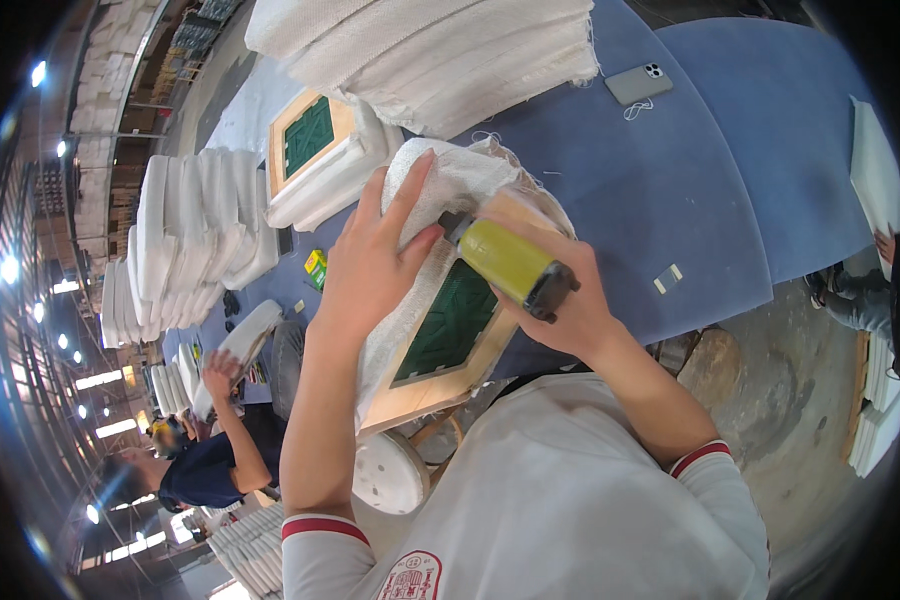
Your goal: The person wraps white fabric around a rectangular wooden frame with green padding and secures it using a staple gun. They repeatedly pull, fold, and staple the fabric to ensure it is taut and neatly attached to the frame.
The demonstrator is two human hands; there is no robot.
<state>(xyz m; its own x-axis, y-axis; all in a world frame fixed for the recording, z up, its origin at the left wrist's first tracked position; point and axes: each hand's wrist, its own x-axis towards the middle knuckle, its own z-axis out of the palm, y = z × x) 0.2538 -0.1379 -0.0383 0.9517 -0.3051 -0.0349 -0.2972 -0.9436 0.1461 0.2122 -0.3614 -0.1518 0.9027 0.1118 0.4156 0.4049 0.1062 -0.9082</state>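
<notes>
My right hand grips a yellow and black stapler tool, its nose pointing at the edge of a white woven fabric. The fabric is pulled over a wooden seat frame with green webbing in its middle. My left hand lies flat on the fabric with fingers spread, pressing it onto the frame's left side. The frame rests on the edge of a blue-covered table, underside up.
A second wrapped wooden frame and a pile of white fabric lie further back. A phone rests on the blue table. Stacks of white cushions stand at left. Another person works at lower left. A white stool stands below.
</notes>
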